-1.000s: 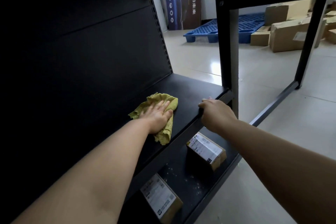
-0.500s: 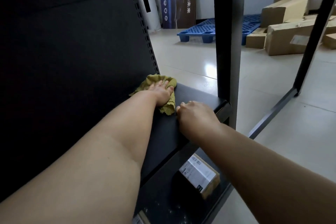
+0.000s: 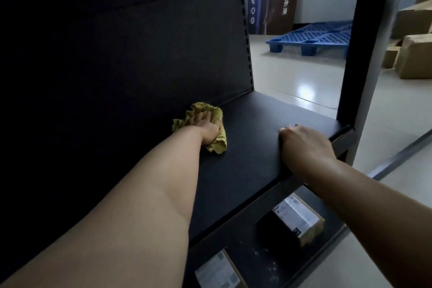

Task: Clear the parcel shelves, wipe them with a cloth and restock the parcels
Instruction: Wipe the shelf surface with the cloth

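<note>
Cloth (image 3: pixel 217 145) under flat left hand (image 3: pixel 208 127) on shelf (image 3: pixel 252 147), right hand's (image 3: pixel 306 145) grip at its edge unclear, 2 parcels (image 3: pixel 297 217) (image 3: pixel 216 271) below.

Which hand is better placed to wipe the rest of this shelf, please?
Left. The left hand presses the cloth flat on the shelf, with bare surface open to its right. The right hand holds no cloth and rests at the shelf's front edge, probably bracing.

My left hand (image 3: pixel 208 130) and right hand (image 3: pixel 306 145) are bare; so are both forearms (image 3: pixel 145 206), smooth-skinned (the right one faintly shiny).
</note>
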